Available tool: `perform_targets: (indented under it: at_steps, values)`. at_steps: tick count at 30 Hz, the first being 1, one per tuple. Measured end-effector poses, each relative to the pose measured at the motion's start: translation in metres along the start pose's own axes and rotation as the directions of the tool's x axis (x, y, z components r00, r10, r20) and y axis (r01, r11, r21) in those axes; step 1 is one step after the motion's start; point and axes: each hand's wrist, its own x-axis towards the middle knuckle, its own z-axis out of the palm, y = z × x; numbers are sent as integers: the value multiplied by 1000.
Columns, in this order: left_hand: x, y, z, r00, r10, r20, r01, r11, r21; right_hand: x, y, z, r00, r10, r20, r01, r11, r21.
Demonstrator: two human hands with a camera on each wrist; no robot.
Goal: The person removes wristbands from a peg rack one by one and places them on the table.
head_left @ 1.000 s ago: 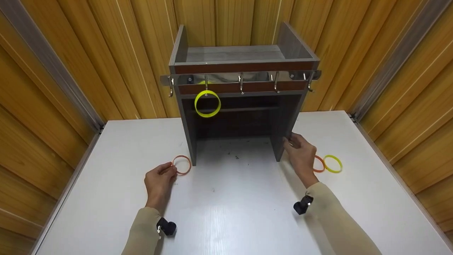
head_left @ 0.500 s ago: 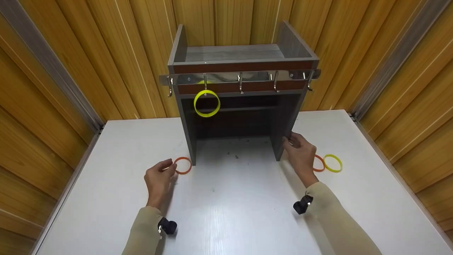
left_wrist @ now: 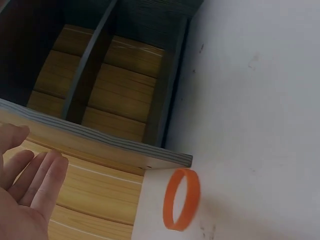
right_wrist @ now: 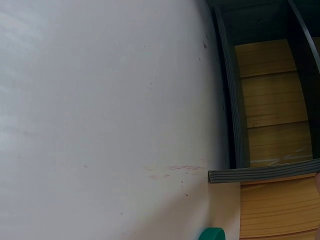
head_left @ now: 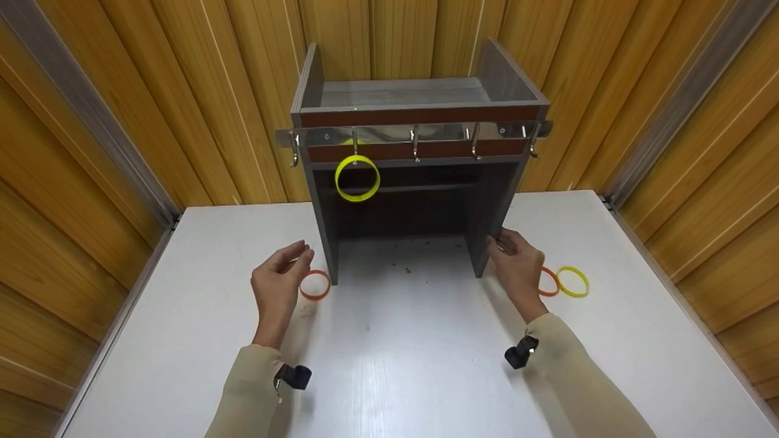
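Observation:
My left hand (head_left: 283, 286) is raised just behind an orange ring (head_left: 315, 285) that lies on the white table by the foot of the shelf's left side panel. Nothing is between its fingers, which the left wrist view shows loosely bent and apart from that ring. My right hand (head_left: 517, 267) grips the lower front edge of the right side panel of the grey shelf (head_left: 487, 225); its fingertips are partly hidden. A yellow ring (head_left: 338, 182) hangs from a hook on the shelf's metal rail (head_left: 389, 132), second from the left.
Right of my right hand lie another orange ring (head_left: 549, 283), partly covered by the hand, and a yellow ring (head_left: 573, 281). The right wrist view shows a green round edge (right_wrist: 212, 233) at its bottom. Several hooks (head_left: 415, 146) jut from the rail. Wood-patterned walls (head_left: 122, 103) enclose the table.
My left hand has come away from the orange ring and risen up and forward; that ring stays on the table. My right hand keeps its place at the shelf.

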Motion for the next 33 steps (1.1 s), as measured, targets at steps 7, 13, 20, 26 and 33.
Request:
perform_targets:
  at_steps: [7, 13, 20, 26, 33]
  values:
    - [2, 25, 7, 994, 113, -2, -113, 990, -79, 0, 0, -1, 1000, 1, 3, -1, 1000, 14]
    - [9, 46, 13, 975, 223, 11, -221, 971, -94, 2, 0, -2, 1000, 4, -2, -4, 1000, 3]
    - [14, 68, 18, 961, 275, 28, -272, 958, -88, 2, 0, -3, 1000, 9, 3, -9, 1000, -2]
    - [17, 83, 25, 953, 297, 54, -291, 952, -95, 2, 0, -3, 1000, 16, -1, -16, 1000, -2]
    - [22, 96, 33, 947, 311, 76, -295, 939, -175, 2, -1, -3, 1000, 19, -3, -19, 1000, -18]
